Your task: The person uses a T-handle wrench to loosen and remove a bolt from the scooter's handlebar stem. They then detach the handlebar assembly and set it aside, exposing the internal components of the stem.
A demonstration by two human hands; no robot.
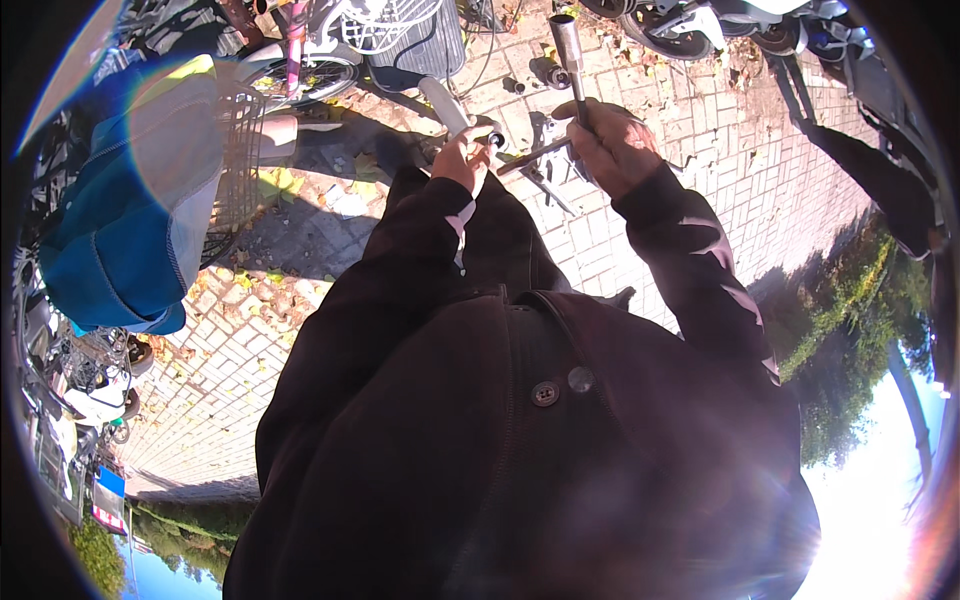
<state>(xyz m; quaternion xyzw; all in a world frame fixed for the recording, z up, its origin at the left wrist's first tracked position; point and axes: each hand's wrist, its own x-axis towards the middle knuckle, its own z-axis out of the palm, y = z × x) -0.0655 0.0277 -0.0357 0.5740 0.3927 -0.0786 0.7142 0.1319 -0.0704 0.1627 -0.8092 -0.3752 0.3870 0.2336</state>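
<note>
As I look down past the dark jacket point(520, 440), both of my hands are raised in front of me over the brick paving point(740, 170). My right hand point(610, 145) is wrapped around a metal socket wrench point(568, 50), fingers closed on its shaft where a crossbar sticks out toward the left; the socket end stands up above the fist, tilted slightly left. My left hand point(465, 155) is closed on the end of a pale grey handlebar grip point(445, 105), thumb and fingers pinched around its tip, just beside the crossbar's free end. Whether that bar end touches the grip I cannot tell.

Beyond the hands stands a bicycle point(320, 60) with a white wire basket point(390, 25) and a pink frame tube, its wheel resting on the paving among yellow fallen leaves. To my left hangs a blue and grey bag point(130, 200) against a dark wire basket point(240, 150). Small dark parts lie on the bricks near the wrench head, too small to identify. Scooters point(700, 25) are parked along the far edge, and long shadows cross the paving on the right.
</note>
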